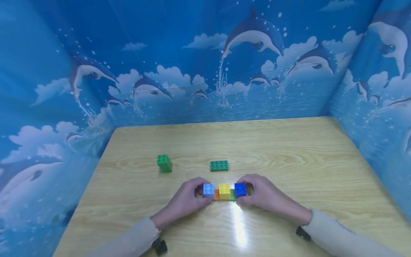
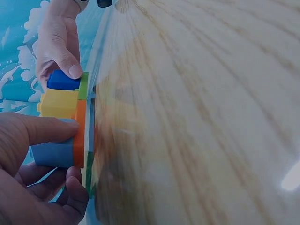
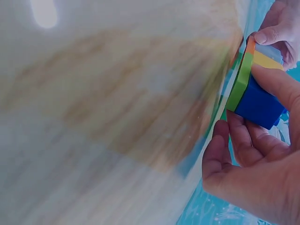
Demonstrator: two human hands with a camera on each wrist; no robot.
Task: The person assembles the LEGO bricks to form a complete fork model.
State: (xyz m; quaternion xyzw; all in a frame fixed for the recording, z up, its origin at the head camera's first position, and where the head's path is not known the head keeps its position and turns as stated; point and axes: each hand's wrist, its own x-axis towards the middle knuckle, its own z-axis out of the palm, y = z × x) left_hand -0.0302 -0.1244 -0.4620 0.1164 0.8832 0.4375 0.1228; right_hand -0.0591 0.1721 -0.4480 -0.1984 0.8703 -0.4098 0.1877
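A small built row of toy building bricks is on the wooden table in front of me. Light blue (image 1: 208, 189), yellow (image 1: 224, 191) and dark blue (image 1: 240, 190) bricks stand apart along its top. Below them runs a thin layer with an orange brick (image 2: 80, 140) and a light green brick (image 3: 242, 83). My left hand (image 1: 187, 196) pinches the light blue brick's end between thumb and fingers. At the other end, my right hand (image 1: 264, 192) grips the dark blue brick the same way. Whether the row touches the tabletop is hard to tell.
Behind the row lies a flat dark green brick (image 1: 219, 165). Farther left a tall green brick stack (image 1: 165, 164) stands upright. The wooden table (image 1: 282, 150) is bordered by dolphin-printed blue curtains (image 1: 192, 43) at the back and sides.
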